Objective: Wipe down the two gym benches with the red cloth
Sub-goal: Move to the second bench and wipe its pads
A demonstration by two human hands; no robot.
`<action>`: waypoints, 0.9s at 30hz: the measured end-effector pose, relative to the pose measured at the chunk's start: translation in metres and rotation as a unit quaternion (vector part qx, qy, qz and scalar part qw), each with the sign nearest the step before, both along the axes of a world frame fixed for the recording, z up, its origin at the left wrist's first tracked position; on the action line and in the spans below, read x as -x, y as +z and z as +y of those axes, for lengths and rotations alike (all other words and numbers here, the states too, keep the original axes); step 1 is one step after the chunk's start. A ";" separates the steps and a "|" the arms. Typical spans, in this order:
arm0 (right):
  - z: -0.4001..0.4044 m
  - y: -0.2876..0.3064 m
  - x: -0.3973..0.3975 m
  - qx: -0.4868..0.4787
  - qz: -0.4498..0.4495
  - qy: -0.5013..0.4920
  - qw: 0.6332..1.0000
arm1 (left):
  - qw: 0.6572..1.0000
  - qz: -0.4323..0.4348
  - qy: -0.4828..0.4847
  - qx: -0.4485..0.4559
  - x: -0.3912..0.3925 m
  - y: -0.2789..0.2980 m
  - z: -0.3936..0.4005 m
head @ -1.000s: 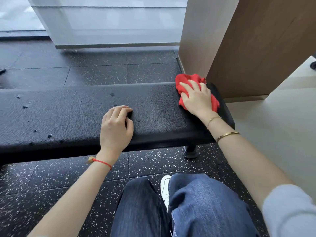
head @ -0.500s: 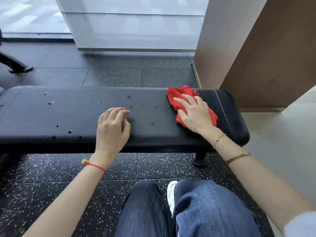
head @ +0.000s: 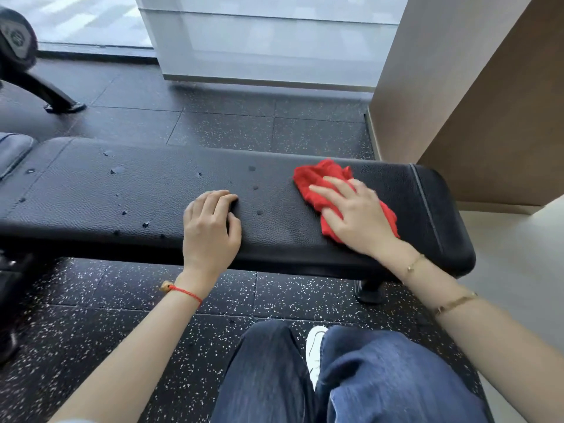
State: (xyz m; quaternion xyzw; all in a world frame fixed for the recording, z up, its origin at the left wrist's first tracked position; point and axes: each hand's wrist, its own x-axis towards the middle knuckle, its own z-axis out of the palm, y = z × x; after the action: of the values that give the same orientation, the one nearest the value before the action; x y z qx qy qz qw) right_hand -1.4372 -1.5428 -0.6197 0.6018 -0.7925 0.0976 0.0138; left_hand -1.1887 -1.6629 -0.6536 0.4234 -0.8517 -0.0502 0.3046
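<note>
A black padded gym bench [head: 152,193] runs across the view, with several water drops on its left and middle parts. My right hand [head: 354,218] lies flat on the red cloth [head: 317,178] and presses it onto the bench's right part. My left hand [head: 210,227] rests on the bench's near edge at the middle, fingers curled, holding nothing. The end of a second padded bench [head: 12,148] shows at the far left edge.
A brown wall corner [head: 457,102] stands right behind the bench's right end. A frosted glass panel [head: 268,41] is at the back. A black machine leg [head: 61,102] stands on the speckled rubber floor at the far left. My knees [head: 335,377] are below the bench.
My right hand has slid the red cloth leftward from the bench's right end toward the middle. The view has shifted right, so more of the bench's end shows. The left hand stays put.
</note>
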 end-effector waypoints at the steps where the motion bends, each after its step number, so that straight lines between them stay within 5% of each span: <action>1: -0.015 0.002 0.004 -0.003 0.001 -0.027 1.000 | 1.000 -0.001 0.004 0.001 0.000 0.000 0.001; 4: -0.055 0.005 -0.008 -0.012 -0.003 -0.059 0.998 | 1.000 -0.002 0.006 -0.002 0.001 0.000 0.001; 11: -0.006 -0.003 -0.055 0.009 -0.002 0.151 0.988 | 1.000 0.004 -0.005 0.009 -0.002 0.000 -0.003; 19: -0.074 0.008 -0.022 -0.002 -0.010 -0.039 0.999 | 1.000 0.001 -0.002 0.007 -0.001 0.000 -0.001; 27: -0.047 -0.004 -0.072 0.020 -0.017 0.134 0.991 | 1.000 0.007 -0.001 0.000 -0.002 -0.001 -0.003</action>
State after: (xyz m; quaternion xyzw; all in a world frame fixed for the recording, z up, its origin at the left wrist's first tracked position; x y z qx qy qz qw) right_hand -1.3647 -1.5895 -0.6241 0.7001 -0.7031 0.1248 -0.0005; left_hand -1.1868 -1.6660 -0.6542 0.4224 -0.8498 -0.0536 0.3107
